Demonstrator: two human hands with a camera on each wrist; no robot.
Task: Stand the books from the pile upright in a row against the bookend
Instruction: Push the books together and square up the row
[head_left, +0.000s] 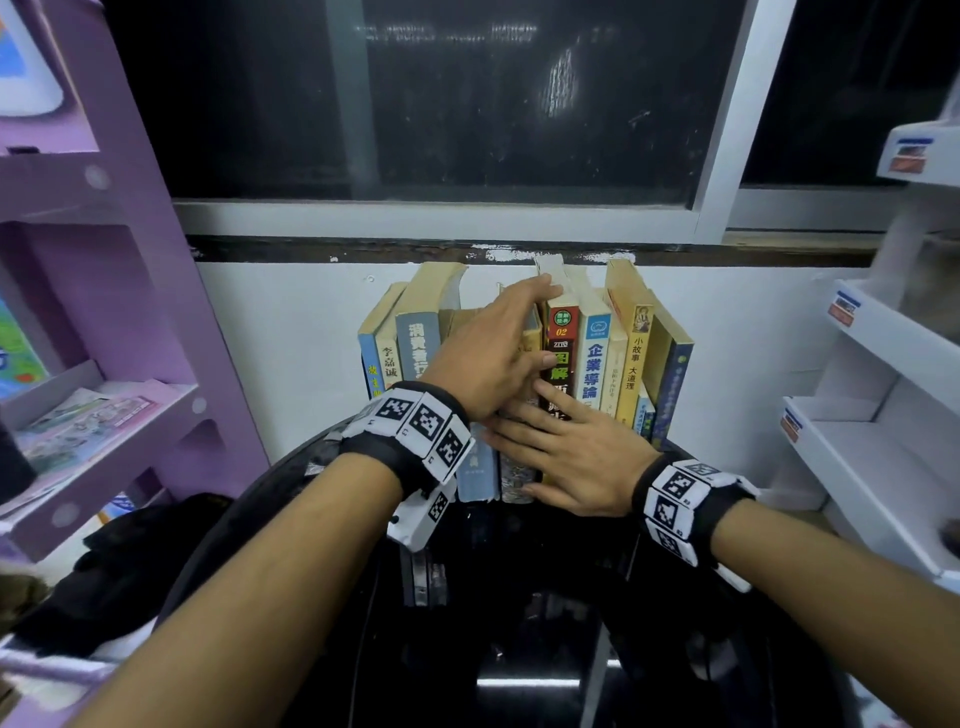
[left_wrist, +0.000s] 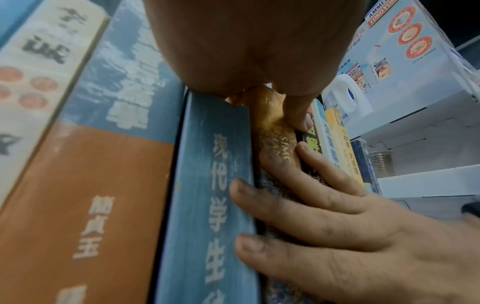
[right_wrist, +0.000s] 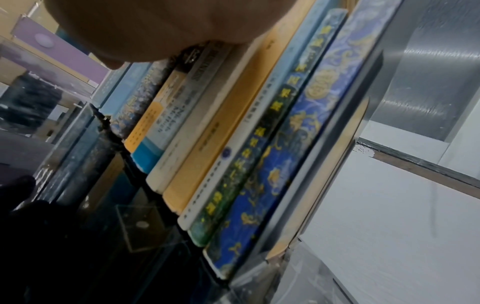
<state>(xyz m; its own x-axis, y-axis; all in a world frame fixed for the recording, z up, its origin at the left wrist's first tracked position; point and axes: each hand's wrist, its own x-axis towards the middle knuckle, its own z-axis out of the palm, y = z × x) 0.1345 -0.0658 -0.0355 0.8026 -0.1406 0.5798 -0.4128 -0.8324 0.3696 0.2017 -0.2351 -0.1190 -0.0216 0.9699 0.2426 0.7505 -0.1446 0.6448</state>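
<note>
A row of upright books (head_left: 595, 358) stands on a glossy black table (head_left: 519, 623) against the white wall. My left hand (head_left: 535, 322) reaches over the top of a gold-and-patterned-spined book (left_wrist: 270, 123) in the middle of the row. Its thumb (left_wrist: 298, 115) presses on the spine, so the hand pinches that book. My right hand (head_left: 540, 421) lies lower, its straight fingers (left_wrist: 298, 185) pressing on the same spine and the neighbouring ones beside a pale blue book (left_wrist: 215, 205). A dark blue book (right_wrist: 285, 154) ends the row on the right. A clear plastic piece (right_wrist: 140, 224) lies at the row's foot; I cannot make out a bookend.
A purple shelf unit (head_left: 104, 312) with leaflets stands close on the left. White shelves (head_left: 883, 415) stand on the right. A dark window (head_left: 467, 104) sits above the wall ledge. A black cloth or bag (head_left: 130, 561) lies at the table's left edge.
</note>
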